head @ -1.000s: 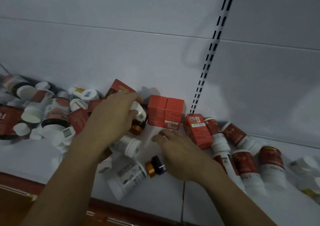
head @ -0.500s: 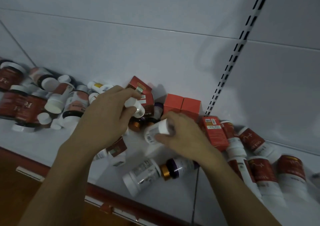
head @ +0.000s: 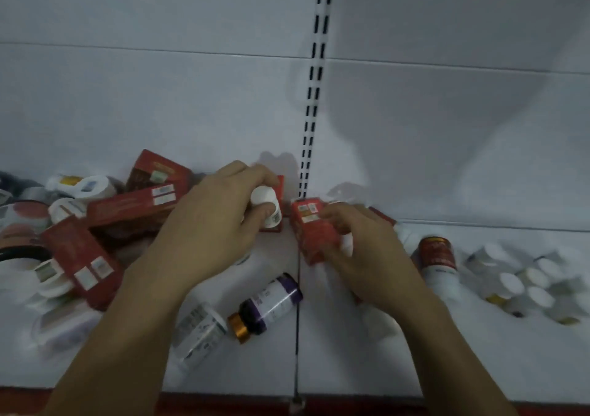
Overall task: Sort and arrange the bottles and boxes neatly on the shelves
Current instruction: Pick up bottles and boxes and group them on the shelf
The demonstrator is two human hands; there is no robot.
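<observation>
Our left hand (head: 217, 224) curls round a small white bottle (head: 266, 206), just beside the red box (head: 314, 230) that our right hand (head: 367, 256) grips, both low over the shelf (head: 415, 367). Between our forearms lies a purple-labelled bottle (head: 271, 300). Our right hand hides whatever is beneath it; the white-capped bottles (head: 510, 283) at far right are blurred.

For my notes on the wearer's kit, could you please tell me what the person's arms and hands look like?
The left forearm and right forearm are bare down to the frame's lower edge, with no sleeve in view. The left hand and right hand wear no gloves; I see no watch, bracelet or ring, though the picture is dim and slightly blurred.
</observation>
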